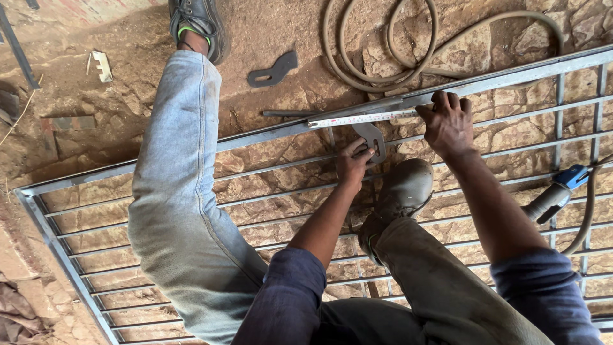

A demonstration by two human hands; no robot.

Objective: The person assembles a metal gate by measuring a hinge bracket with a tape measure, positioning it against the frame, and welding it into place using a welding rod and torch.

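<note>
Head view, I note: left hand (353,160) pinches a flat metal bracket (372,137) against the grille frame (268,131), right hand (448,121) grips the tape measure (361,119) stretched along it; bracket positioned, apparently not yet fixed.

Daylight falls on a rough floor (287,25) of cracked tan stone and packed dirt, where a coiled hose (396,45) and scattered metal scraps (273,70) lie.

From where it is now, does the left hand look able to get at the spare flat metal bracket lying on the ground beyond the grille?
Probably, with a stretch. The left hand holds a bracket at the frame bar; the spare bracket lies on open ground just beyond, nothing between.
</note>
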